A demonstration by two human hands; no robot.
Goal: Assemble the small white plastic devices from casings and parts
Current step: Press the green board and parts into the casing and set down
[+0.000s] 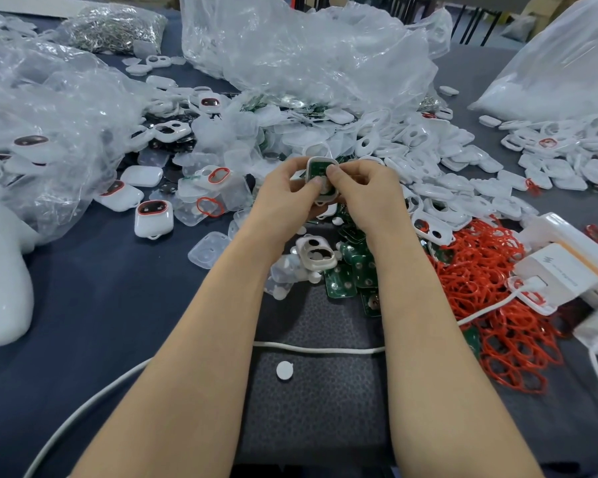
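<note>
Both hands meet above the middle of the table around one small white casing (pixel 320 170) with a green circuit board seated in it. My left hand (pixel 289 194) grips the casing from the left and below. My right hand (pixel 365 191) pinches it from the right, thumb and fingertip pressing on the board. Below the hands lies another white casing (pixel 316 253) with round holes, beside a heap of green circuit boards (pixel 356 267). A finished white device (pixel 152 219) with a red-rimmed window stands to the left.
Red rubber rings (pixel 491 305) are piled at the right, next to white charger boxes (pixel 563 270) and a white cable (pixel 318 350). Loose white casings (pixel 446 174) spread behind the hands. Crumpled clear plastic bags (pixel 308 53) fill the back and left. A round white disc (pixel 284 370) lies near me.
</note>
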